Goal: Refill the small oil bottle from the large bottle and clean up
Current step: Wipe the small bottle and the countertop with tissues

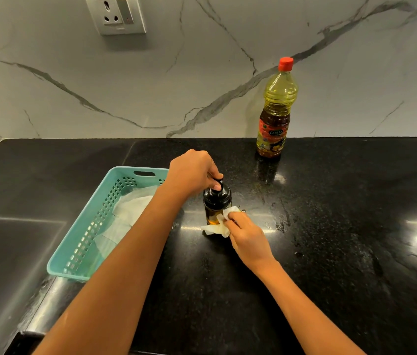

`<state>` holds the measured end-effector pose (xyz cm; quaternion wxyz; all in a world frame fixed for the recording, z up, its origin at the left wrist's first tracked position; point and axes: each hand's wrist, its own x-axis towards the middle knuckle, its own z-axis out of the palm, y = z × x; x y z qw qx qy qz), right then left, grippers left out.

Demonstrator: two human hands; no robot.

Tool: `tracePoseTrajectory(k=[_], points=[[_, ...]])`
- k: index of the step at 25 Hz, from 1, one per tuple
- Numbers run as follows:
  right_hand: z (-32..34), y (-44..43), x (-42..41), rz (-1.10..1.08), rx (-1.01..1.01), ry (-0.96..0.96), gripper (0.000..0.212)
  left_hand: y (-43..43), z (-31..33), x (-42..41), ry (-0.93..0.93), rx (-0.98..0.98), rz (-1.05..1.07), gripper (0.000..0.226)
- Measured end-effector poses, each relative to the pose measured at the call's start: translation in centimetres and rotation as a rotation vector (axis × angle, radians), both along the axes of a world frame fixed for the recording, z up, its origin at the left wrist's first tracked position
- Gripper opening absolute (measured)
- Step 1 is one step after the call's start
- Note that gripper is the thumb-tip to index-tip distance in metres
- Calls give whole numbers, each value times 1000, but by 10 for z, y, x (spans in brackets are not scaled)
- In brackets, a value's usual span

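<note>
Clean-up step: left hand (192,172) gripped small bottle (215,208) cap; right hand (246,234) pinched tissue (219,226) against its side. Next, probably bin tissue.

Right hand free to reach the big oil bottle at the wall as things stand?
Probably not yet: the path over the countertop is open, but the right hand is pressing a tissue to the small bottle. The large bottle stands capped, unobstructed.

Both forearms are seen bare up to the lower frame edge; no sleeves are worn. The left hand (192,172) and right hand (247,235) are uncovered, and short fingernails are shown on the fingers.
</note>
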<state>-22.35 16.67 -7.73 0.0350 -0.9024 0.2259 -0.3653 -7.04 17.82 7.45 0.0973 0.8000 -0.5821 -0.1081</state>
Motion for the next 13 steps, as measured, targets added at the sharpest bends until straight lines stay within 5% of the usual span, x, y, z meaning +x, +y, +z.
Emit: tracePoseTrajectory(k=[6,13], points=[[24,-8,25,115,-363,23,14,0,0,1,-2,-16,10,27],[8,-4,15,244,-513,521,17,2,2,1,19,-18,-7,28]])
